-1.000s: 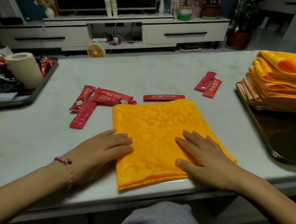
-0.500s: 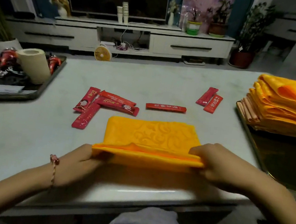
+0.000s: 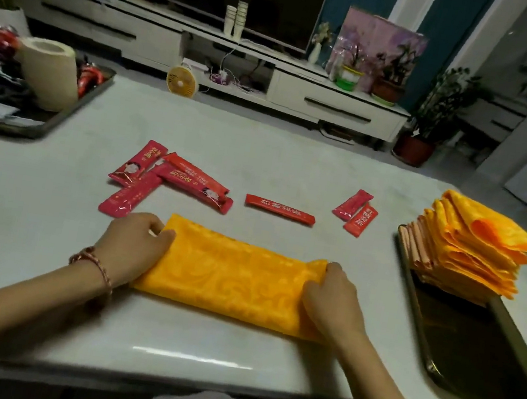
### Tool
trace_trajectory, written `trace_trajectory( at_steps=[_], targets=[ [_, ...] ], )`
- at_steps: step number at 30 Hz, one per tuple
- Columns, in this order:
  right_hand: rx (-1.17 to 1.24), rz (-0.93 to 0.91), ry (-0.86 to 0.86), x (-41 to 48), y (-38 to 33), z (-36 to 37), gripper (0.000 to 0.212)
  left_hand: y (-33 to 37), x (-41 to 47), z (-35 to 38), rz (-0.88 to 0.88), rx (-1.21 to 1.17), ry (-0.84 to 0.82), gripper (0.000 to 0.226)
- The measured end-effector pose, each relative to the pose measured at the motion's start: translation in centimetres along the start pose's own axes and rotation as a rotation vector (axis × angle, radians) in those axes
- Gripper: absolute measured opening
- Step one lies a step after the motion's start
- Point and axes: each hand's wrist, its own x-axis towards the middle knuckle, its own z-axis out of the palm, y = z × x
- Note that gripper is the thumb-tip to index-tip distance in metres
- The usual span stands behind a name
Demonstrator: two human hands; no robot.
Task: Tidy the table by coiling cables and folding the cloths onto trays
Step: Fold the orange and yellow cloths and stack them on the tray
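Note:
An orange patterned cloth, folded into a long strip, lies flat on the pale table in front of me. My left hand grips its left end with curled fingers at the far left corner. My right hand grips its right end, fingers curled round the far right corner. A stack of folded orange cloths sits on the far end of a dark tray at the right.
Several red sachets lie scattered on the table beyond the cloth. A second tray at the far left holds a paper roll and tangled cables. The table's front edge is close to my body.
The square cloth has been folded away from me, near edge onto far edge, and now lies flat as a strip. Both hands went from flat on it to gripping its ends.

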Motion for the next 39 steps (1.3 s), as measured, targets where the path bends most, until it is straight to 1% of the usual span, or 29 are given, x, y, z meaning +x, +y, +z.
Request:
trace_trajectory(
  at_steps=[2, 4, 7, 8, 10, 11, 12, 14, 15, 17, 19, 21, 24, 25, 28, 30, 31, 33, 35, 37, 39],
  targets=[
    [-0.125, -0.058, 0.093, 0.0, -0.2, 0.4, 0.029, 0.1, 0.1, 0.7, 0.008, 0.100, 0.059, 0.027],
    [-0.200, -0.083, 0.145, 0.2, -0.3, 0.7, 0.028, 0.4, -0.2, 1.0, 0.006, 0.263, 0.125, 0.032],
    [-0.296, -0.055, 0.204, 0.2, -0.2, 1.1, 0.036, 1.0, 0.1, 1.0, -0.005, 0.497, 0.136, 0.039],
    [-0.369, -0.077, 0.259, 0.1, -0.4, 1.3, 0.039, 1.0, 0.2, 1.0, 0.024, 0.531, 0.140, 0.042],
    [-0.512, -0.200, 0.350, 0.0, -0.9, 1.5, 0.049, 0.9, 0.4, 1.6, 0.160, 0.554, 0.132, 0.047],
    [-0.505, -0.306, 0.343, 0.0, -1.5, 1.9, 0.052, 0.5, 0.7, 1.7, 0.227, 0.535, 0.116, 0.047],
    [-0.452, -0.429, 0.299, -0.3, -2.2, 2.4, 0.051, 0.2, 1.0, 1.7, 0.279, 0.508, 0.092, 0.045],
    [-0.301, -0.660, 0.166, -1.0, -3.9, 3.5, 0.044, -0.3, 1.4, 1.6, 0.313, 0.459, 0.049, 0.039],
    [-0.245, -0.742, 0.094, -1.2, -4.8, 4.3, 0.043, -0.6, 1.6, 1.6, 0.316, 0.441, 0.050, 0.038],
    [-0.258, -0.819, -0.022, -1.5, -5.8, 5.7, 0.046, -0.7, 1.7, 1.8, 0.316, 0.435, 0.073, 0.036],
    [-0.360, -0.777, -0.134, -1.0, -5.9, 6.7, 0.054, -0.8, 1.9, 1.9, 0.299, 0.452, 0.082, 0.034],
    [-0.404, -0.704, -0.217, -0.2, -5.3, 7.1, 0.061, -0.6, 2.2, 2.0, 0.256, 0.446, 0.056, 0.032],
    [-0.412, -0.632, -0.189, 0.7, -4.3, 6.9, 0.077, 0.0, 2.8, 2.0, 0.186, 0.438, 0.013, 0.031],
    [-0.420, -0.593, -0.166, 1.0, -3.8, 6.6, 0.079, 0.3, 2.9, 2.0, 0.168, 0.436, 0.001, 0.030],
    [-0.446, -0.455, -0.150, 2.0, -2.1, 5.1, 0.072, 0.7, 3.0, 1.8, 0.126, 0.385, -0.013, 0.026],
    [-0.447, -0.395, -0.128, 2.5, -1.3, 4.0, 0.067, 0.3, 3.2, 1.7, 0.190, 0.246, 0.021, 0.014],
    [-0.445, -0.391, -0.109, 2.5, -1.1, 3.6, 0.065, 0.1, 3.0, 1.8, 0.228, 0.104, 0.018, 0.012],
    [-0.405, -0.441, -0.064, 2.4, -1.5, 3.2, 0.062, -0.2, 3.0, 1.6, 0.301, -0.142, -0.042, 0.016],
    [-0.254, -0.502, -0.074, 2.2, -2.6, 3.1, 0.058, -0.2, 3.4, 1.3, 0.358, -0.199, -0.083, 0.019],
    [-0.119, -0.532, -0.134, 1.9, -4.1, 3.2, 0.057, -0.4, 3.8, 1.3, 0.334, -0.260, -0.111, 0.029],
    [-0.128, -0.558, -0.168, 2.1, -5.4, 3.3, 0.057, -0.1, 4.1, 1.0, 0.307, -0.370, -0.117, 0.031]
  ],
)
